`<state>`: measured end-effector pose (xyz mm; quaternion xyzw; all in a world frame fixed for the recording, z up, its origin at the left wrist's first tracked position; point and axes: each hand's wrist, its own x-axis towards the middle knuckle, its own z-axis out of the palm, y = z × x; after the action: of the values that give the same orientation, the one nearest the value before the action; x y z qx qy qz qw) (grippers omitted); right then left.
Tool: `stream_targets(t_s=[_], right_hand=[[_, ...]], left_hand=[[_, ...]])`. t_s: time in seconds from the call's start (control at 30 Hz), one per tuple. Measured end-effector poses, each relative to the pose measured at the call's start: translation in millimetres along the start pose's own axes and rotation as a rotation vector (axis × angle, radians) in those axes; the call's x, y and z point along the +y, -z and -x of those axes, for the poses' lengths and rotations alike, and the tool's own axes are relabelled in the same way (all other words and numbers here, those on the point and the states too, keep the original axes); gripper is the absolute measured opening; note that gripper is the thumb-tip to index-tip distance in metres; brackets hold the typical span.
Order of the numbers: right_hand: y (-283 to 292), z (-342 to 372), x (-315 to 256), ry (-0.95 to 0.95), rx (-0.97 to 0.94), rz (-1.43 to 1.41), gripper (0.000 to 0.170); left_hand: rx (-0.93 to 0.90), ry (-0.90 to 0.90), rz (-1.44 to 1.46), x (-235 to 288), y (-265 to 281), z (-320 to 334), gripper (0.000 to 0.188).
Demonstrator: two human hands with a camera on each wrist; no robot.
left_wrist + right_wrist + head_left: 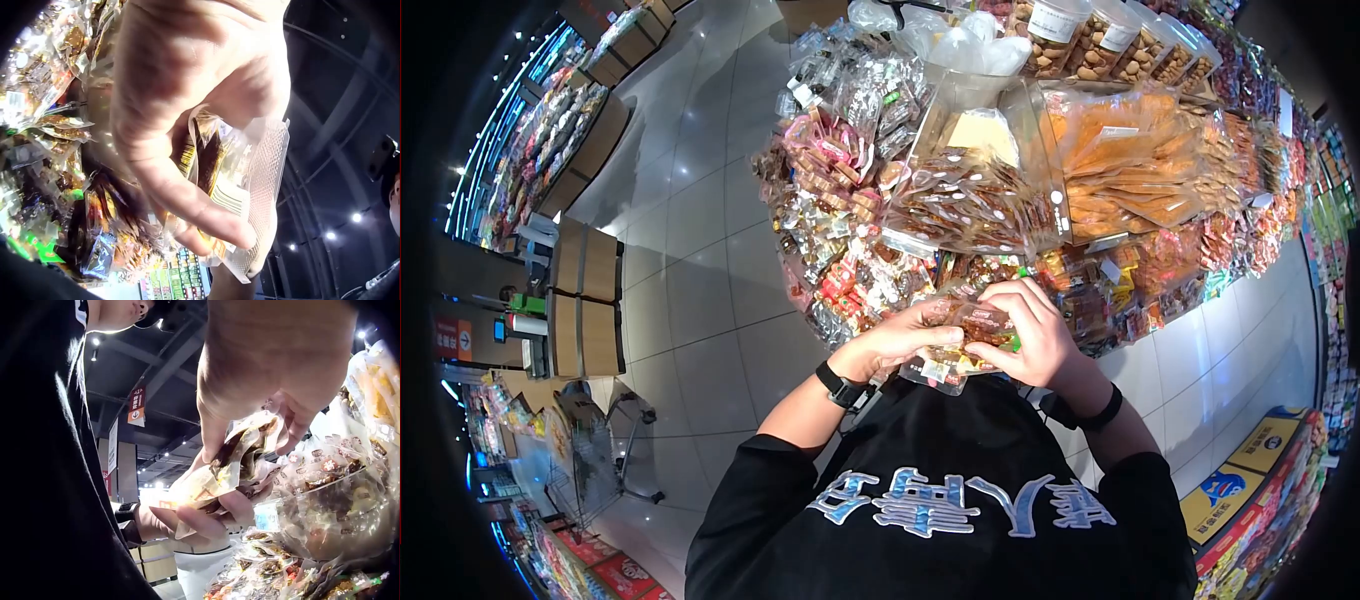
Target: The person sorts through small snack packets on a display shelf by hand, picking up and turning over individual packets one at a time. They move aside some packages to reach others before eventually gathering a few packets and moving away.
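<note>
Clear plastic packets of dark brown food (pixel 982 322) are held between both hands, in front of the chest. The left hand (pixel 897 340) grips them from the left side with its thumb on top. In the left wrist view its fingers curl round a packet with a barcode label (pixel 230 201) and a ridged clear edge. From the right, the right hand (pixel 1040 338) pinches the packets between thumb and fingers. In the right wrist view it holds a packet (pixel 247 453) from above, while the left hand's fingers (pixel 203 522) support it underneath.
Wrapped snacks (pixel 840 280) are heaped just beyond the hands. Behind them stand a clear bin (pixel 1050 195) of brown packets, orange packets (pixel 1125 150) and tubs of nuts (pixel 1050 40). A shopping cart (pixel 625 450) stands on the tiled floor at left.
</note>
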<state>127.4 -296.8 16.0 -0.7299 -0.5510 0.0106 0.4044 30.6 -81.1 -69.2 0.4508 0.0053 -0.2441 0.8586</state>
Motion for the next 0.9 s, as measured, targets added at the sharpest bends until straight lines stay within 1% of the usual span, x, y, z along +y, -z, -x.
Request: stream_targets(t_s=[0.07, 0.1, 0.17, 0.2, 0.23, 0.27, 0.3, 0.4, 0.43, 0.47, 0.53, 0.57, 0.6, 0.67, 0.73, 0.77, 0.8, 0.87, 0.9], right_hand=[[-1.1, -0.9, -0.8, -0.079, -0.004, -0.040, 0.056], [-1.1, -0.3, -0.9, -0.101, -0.040, -0.058, 0.057], [-0.7, 0.8, -1.0, -0.144, -0.113, -0.094, 0.060], [-0.3, -0.2, -0.9, -0.153, -0.125, -0.119, 0.061], [0.8, -1.3, -0.6, -0.162, -0.136, -0.142, 0.062], [1.8, -2.3, -0.3, -0.172, -0.145, -0.164, 0.063], [2.3, -2.0, 1.4, -0.217, -0.156, -0.180, 0.062], [10.9, -8.0, 2.0, -0.388, -0.067, -0.275, 0.062], [12.6, -9.8, 10.3, -0.356, -0.048, -0.204, 0.064], [16.9, -13.0, 9.5, -0.421, 0.014, -0.313, 0.066], [32.1, -21.6, 7.9, -0.487, 0.039, -0.162, 0.065], [33.8, -27.3, 9.4, -0.531, 0.126, -0.329, 0.063], [40.2, -39.7, 5.7, -0.570, 0.134, -0.279, 0.061], [56.2, -75.3, -3.9, -0.652, 0.154, -0.178, 0.056], [42.0, -99.0, 29.2, -0.185, 0.441, 0.146, 0.050], [45.3, -117.5, 24.5, -0.095, 0.476, 0.295, 0.044], [44.8, -134.3, 21.3, -0.068, 0.491, 0.341, 0.039], [33.5, -162.7, 54.2, 0.164, 0.531, 0.525, 0.035], [25.8, -171.6, 67.7, 0.146, 0.467, 0.553, 0.035]], left_hand=[[0.041, -0.005, 0.074, 14.1, -16.2, 3.2, 0.057], [0.074, 0.008, 0.086, 5.0, -10.3, -1.1, 0.054], [0.098, -0.018, 0.029, -9.8, 1.5, -8.6, 0.052], [0.110, -0.032, 0.000, -6.7, -0.8, -9.7, 0.052], [0.097, -0.019, 0.061, -4.5, -5.4, -7.3, 0.054], [0.110, -0.017, 0.051, 0.2, -10.1, -5.0, 0.054], [0.121, -0.015, 0.042, 5.3, -14.2, -2.6, 0.054], [0.097, -0.007, 0.099, 7.6, -5.3, 1.3, 0.055], [0.088, -0.014, 0.136, 13.6, -7.1, 5.7, 0.054], [0.079, -0.021, 0.173, 18.7, -8.7, 9.0, 0.054], [0.135, -0.120, 0.169, 17.8, -7.8, 11.7, 0.047], [0.109, -0.108, 0.209, 21.6, -6.6, 16.4, 0.044], [0.083, -0.095, 0.248, 28.6, -8.6, 21.2, 0.042], [0.103, -0.146, 0.223, 21.1, -1.5, 19.2, 0.040], [0.110, -0.166, 0.208, 13.6, 3.2, 18.4, 0.037], [0.105, -0.161, 0.204, 11.4, 4.6, 18.4, 0.035], [0.100, -0.158, 0.199, 10.1, 5.0, 18.5, 0.033], [0.084, -0.172, 0.192, 10.0, 4.2, 19.6, 0.031], [0.085, -0.170, 0.184, 10.1, 4.2, 21.1, 0.030]])
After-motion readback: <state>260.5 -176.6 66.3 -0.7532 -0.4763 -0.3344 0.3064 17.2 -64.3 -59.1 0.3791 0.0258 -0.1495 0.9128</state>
